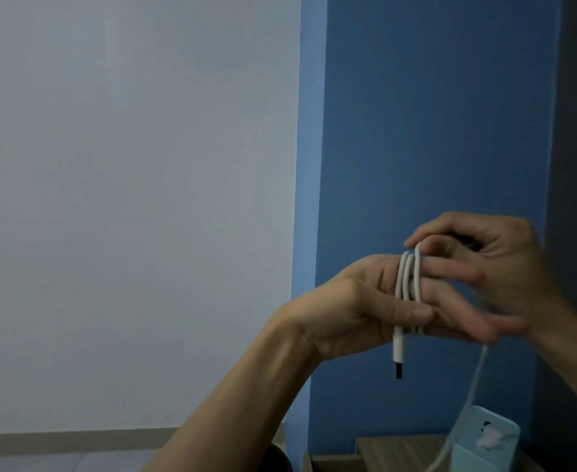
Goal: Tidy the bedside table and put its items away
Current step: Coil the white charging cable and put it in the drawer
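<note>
**Item: cable point(407, 284), white.** Held in the air in front of a blue wall point(433, 131), above and well apart from the worktop point(399, 447). Three loops are wound side by side around the outstretched fingers of the left hand. One end hangs straight down below that hand and finishes in a dark plug point(398, 369). The other end trails down from under the hands toward the lower right, blurred. It runs past the front of the box; where it ends cannot be told.

**Left hand point(355, 308).** Enters from lower left with the fingers extended to the right. The thumb is laid across the loops, clamping them against the fingers.

**Right hand point(491, 260).** Enters from the right, motion-blurred. The fingers are curled, and the fingertips pinch the cable at the top of the outermost loop, just above the left fingers.

**Worktop.** Pale wood at the bottom edge, against the blue wall.

**Box point(464, 458), light blue.** Open-topped, standing on the worktop at lower right. Something white lies inside, too blurred to identify.

**Surroundings.** A pale grey wall point(127, 199) fills the left half.
</note>
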The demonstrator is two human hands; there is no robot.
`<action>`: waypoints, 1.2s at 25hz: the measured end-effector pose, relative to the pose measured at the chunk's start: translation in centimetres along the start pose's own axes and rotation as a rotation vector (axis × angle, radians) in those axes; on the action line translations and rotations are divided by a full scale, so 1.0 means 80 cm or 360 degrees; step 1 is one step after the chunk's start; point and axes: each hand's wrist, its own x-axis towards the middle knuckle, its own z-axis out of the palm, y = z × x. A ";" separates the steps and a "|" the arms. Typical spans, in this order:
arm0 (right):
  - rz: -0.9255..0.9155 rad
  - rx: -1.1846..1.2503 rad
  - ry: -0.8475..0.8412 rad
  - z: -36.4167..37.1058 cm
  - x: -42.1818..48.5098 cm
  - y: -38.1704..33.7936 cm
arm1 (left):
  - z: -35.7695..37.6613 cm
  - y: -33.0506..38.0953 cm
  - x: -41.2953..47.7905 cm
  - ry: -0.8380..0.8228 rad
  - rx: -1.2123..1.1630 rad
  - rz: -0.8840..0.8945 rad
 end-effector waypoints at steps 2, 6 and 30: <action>0.0193 0.0152 -0.0006 0.006 -0.003 -0.003 | 0.000 0.000 0.003 -0.0010 0.0025 0.0040; 0.0552 0.0408 0.0058 0.020 -0.007 -0.015 | -0.002 -0.003 0.002 -0.0013 -0.0151 0.0009; -0.0328 -0.1170 -0.0751 -0.028 -0.030 -0.056 | -0.022 -0.001 -0.014 0.0261 0.1141 -0.0177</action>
